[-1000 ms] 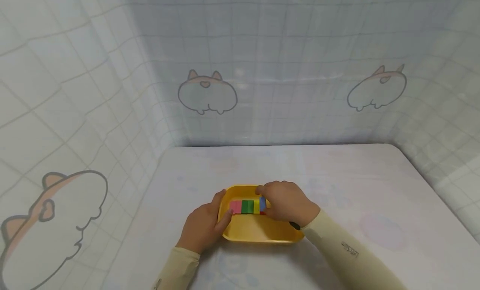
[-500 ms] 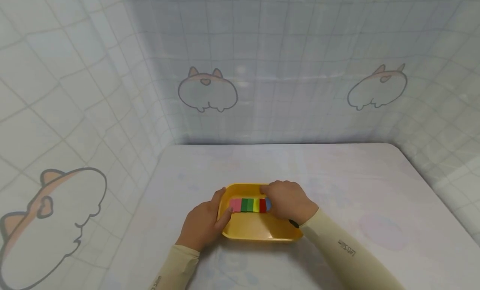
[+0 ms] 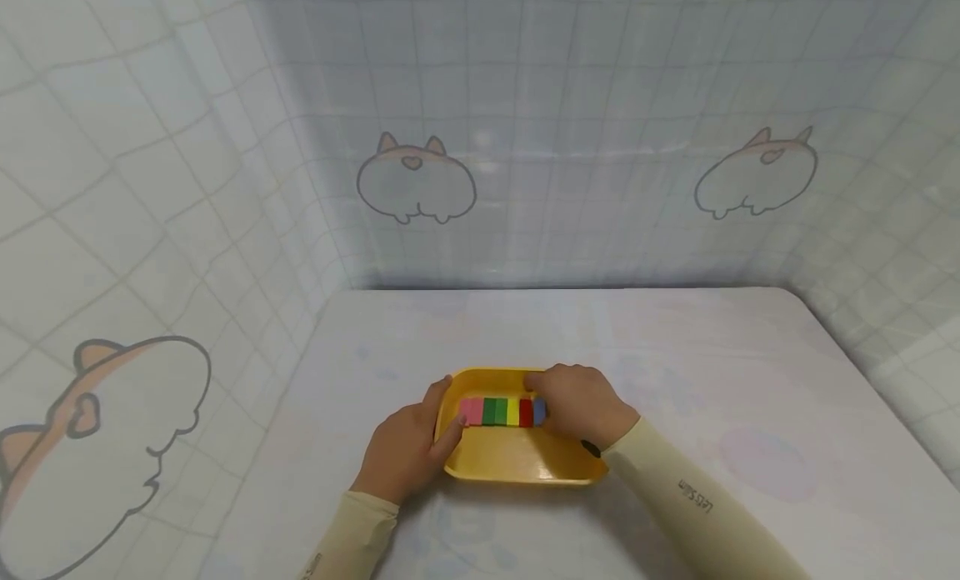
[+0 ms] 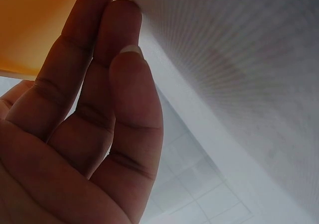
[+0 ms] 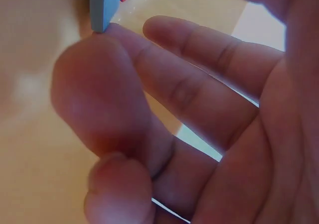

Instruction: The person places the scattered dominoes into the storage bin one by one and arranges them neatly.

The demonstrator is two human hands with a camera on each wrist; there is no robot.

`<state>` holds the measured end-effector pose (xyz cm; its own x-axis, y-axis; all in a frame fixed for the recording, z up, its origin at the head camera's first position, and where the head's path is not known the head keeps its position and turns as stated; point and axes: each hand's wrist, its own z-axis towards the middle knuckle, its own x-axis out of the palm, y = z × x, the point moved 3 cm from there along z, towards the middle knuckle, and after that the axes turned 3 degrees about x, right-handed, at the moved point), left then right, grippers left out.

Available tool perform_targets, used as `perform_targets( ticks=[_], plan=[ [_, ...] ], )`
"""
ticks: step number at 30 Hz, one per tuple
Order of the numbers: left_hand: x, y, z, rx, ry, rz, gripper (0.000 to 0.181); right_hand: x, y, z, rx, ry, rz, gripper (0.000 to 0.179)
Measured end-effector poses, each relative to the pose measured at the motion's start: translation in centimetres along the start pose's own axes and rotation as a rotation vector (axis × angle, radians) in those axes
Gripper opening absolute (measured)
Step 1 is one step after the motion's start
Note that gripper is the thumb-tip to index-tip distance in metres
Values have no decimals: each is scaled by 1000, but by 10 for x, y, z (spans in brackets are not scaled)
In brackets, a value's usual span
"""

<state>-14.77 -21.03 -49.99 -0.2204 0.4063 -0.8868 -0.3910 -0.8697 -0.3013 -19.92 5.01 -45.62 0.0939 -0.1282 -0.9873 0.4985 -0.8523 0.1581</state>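
Observation:
A shallow yellow tray (image 3: 517,459) sits on the table in the head view, with a row of small flat coloured blocks inside. From left to right they run pink (image 3: 471,412), dark green (image 3: 489,412), lighter green (image 3: 500,412), yellow (image 3: 513,412), red (image 3: 527,412) and blue. My left hand (image 3: 408,447) grips the tray's left end, thumb over the rim. My right hand (image 3: 581,405) reaches over the right side and holds the blue block (image 3: 539,412) at the row's end. In the right wrist view, fingertips meet the lower end of that blue block (image 5: 105,7).
The white patterned tabletop (image 3: 675,338) extends around the tray. White grid-patterned curtains with cartoon animals form a back wall (image 3: 570,188) and side walls. Pale sleeves cover both forearms.
The blue block, which overlapped the red one, has moved right and now lies beside it, leaving the red block showing. My right hand shifted slightly right; the left hand stays on the tray.

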Motion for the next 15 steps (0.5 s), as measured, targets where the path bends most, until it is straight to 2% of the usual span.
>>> perform_targets(
  ticks=[7, 15],
  plan=[
    [1, 0, -2, -11, 18, -5, 62, 5, 2, -1, 14, 7, 9, 26],
    [-1, 0, -1, 13, -8, 9, 61, 5, 2, 1, 22, 11, 16, 30]
  ],
)
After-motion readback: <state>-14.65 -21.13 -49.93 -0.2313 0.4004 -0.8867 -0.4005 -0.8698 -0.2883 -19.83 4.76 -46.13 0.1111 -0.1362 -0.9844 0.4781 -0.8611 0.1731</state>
